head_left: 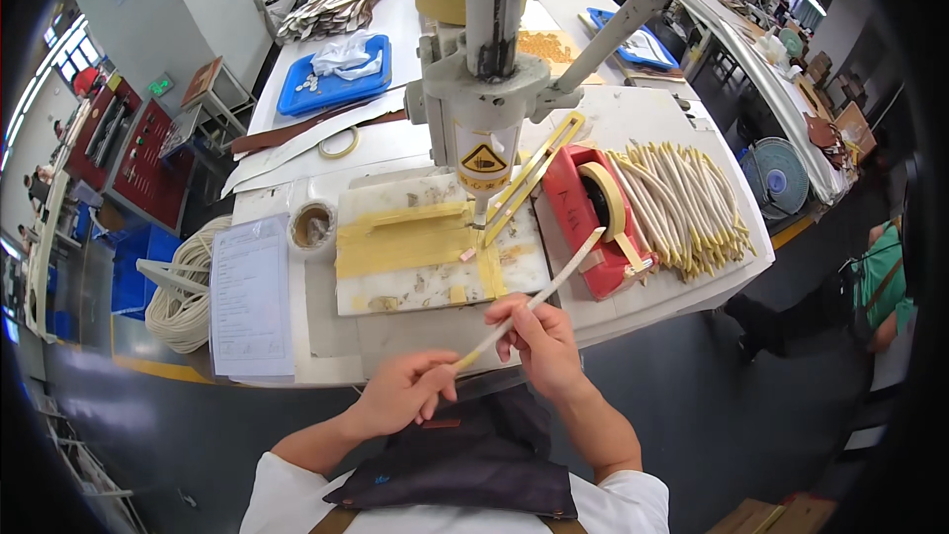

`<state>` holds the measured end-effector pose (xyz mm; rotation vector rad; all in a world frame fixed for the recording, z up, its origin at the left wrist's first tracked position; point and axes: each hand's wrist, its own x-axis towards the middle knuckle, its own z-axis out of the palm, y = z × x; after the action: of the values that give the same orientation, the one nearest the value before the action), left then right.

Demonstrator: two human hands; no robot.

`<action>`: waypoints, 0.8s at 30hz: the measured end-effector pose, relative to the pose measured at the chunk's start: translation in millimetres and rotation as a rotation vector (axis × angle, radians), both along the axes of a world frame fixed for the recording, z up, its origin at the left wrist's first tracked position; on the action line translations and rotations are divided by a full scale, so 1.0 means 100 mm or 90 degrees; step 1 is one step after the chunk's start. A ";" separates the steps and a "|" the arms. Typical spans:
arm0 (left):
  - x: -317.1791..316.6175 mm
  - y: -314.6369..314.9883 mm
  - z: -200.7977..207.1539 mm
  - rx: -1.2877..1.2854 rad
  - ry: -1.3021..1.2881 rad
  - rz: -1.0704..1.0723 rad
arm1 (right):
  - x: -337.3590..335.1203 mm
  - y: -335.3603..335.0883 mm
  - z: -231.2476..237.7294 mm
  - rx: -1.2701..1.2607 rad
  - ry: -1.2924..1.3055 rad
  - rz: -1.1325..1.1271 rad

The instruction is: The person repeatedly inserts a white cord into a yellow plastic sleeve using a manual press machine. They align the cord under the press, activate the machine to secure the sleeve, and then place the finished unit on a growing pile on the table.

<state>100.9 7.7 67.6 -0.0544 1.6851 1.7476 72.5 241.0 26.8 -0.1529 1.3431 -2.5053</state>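
Pale cord, held aslant in front of the body, just above the near edge of the worktop, running from between 7 and 8 o'clock up to between 1 and 2 o'clock (12 straight ahead, hands as centre). Pinched near its yellowish lower end by the left hand; gripped again farther up between thumb and fingers of the right hand, presumably to steady and straighten the short length between. Far tip left free, overlapping the view of a red tape dispenser at 1 o'clock; impossible to tell from this angle whether touching. Dispenser set beside the right hand, apparently for easy reach. At 2 o'clock, just past it, a bundle of yellow-tipped cords, laid side by side, perhaps for picking up singly. At 12 o'clock, a hand press, upright over a white slab partly covered in yellow tape, likely as a protective or guiding surface. Press lever angled outward toward 1 o'clock, probably for right-handed pulling. Between 9 and 10 o'clock, a printed sheet, facing upward, seemingly for consultation; just beyond, a coil of pale cord.
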 end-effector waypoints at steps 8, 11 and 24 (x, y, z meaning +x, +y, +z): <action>0.17 -0.43 -0.30 -0.126 0.336 0.215 | -0.45 -0.13 0.09 0.144 0.003 -0.087; 0.01 -0.41 -0.34 -0.257 0.553 0.209 | -0.64 -0.20 0.00 0.289 0.020 -0.153; -0.61 -0.19 -0.63 -0.515 0.861 0.192 | -1.16 -0.26 0.03 0.718 0.147 -0.324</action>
<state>40.0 -10.8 4.2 0.6768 3.4094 1.1035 -43.8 214.7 30.1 0.1750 2.9273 -1.6466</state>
